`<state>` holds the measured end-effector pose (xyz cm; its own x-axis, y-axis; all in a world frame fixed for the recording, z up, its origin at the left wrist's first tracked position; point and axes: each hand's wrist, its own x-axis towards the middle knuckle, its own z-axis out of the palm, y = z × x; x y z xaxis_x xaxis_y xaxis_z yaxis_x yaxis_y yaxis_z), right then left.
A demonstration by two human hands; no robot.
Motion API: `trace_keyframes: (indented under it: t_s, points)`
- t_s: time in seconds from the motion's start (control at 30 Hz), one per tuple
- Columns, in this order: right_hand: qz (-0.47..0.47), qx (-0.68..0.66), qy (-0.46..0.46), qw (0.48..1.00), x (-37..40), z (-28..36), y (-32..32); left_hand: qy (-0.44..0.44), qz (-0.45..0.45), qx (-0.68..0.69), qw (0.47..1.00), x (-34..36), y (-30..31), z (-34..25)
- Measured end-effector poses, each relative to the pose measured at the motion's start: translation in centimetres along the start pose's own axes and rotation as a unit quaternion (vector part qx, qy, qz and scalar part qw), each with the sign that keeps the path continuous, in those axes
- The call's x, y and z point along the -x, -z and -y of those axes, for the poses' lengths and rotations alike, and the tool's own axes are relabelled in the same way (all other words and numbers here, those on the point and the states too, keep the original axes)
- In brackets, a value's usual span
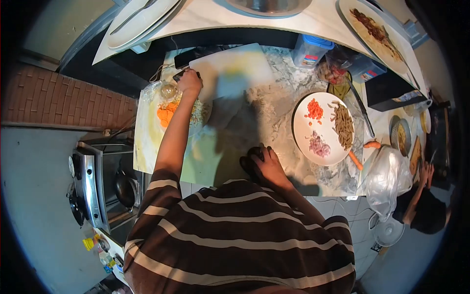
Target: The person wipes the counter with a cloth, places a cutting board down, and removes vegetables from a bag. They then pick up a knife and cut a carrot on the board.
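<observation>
My left hand reaches far over the counter, closed around a small dark object beside the white cutting board. Just below it sits a plate with orange slices, pale shreds and a small clear bowl. Close to my body, my right hand has its fingers curled on a black object whose kind I cannot tell. Right of that hand, a white plate carries chopped red pieces, chopped purple onion and greyish-brown strips.
A black-handled utensil and a carrot lie right of the plate, near a plastic bag. A blue-lidded container stands at the back. Another person works at far right. At left is a stove.
</observation>
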<state>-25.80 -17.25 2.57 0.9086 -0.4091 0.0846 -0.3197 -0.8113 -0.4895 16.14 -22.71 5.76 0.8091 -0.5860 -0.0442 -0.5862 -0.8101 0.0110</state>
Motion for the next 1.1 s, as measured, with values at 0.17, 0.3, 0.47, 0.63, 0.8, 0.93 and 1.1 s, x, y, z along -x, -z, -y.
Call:
trace_keyframes:
  t_s: [0.17, 0.3, 0.47, 0.63, 0.8, 0.93, 1.1]
  points:
    - [0.023, -0.09, -0.008, 0.996, -0.4, -0.3, 1.1, 0.023, -0.015, 0.033, 0.999, 0.6, 1.2, -0.2]
    - [-0.006, -0.138, -0.024, 0.99, 0.2, -0.8, 0.1, 0.0, -0.035, 0.197, 0.98, -1.2, -0.4, 2.8]
    - [-0.084, -0.269, -0.062, 0.957, -0.5, -1.6, 2.1, 0.035, 0.063, 0.697, 0.713, 1.7, 1.2, 1.4]
    - [-0.26, -0.255, -0.091, 0.927, -5.9, -4.6, 7.1, 0.054, -0.069, 0.668, 0.739, 6.2, 2.9, -0.5]
    - [-0.322, -0.216, -0.033, 0.921, -12.7, -1.7, 13.7, 0.029, -0.084, 0.642, 0.762, 13.9, 10.4, 1.0]
    - [-0.306, -0.162, 0.116, 0.931, -17.4, 5.8, 13.8, 0.025, -0.095, 0.618, 0.78, 19.4, 12.9, 3.7]
    - [-0.247, -0.182, 0.189, 0.933, -19.7, 9.8, 8.4, 0.024, -0.1, 0.626, 0.773, 26.3, 15.3, 5.7]
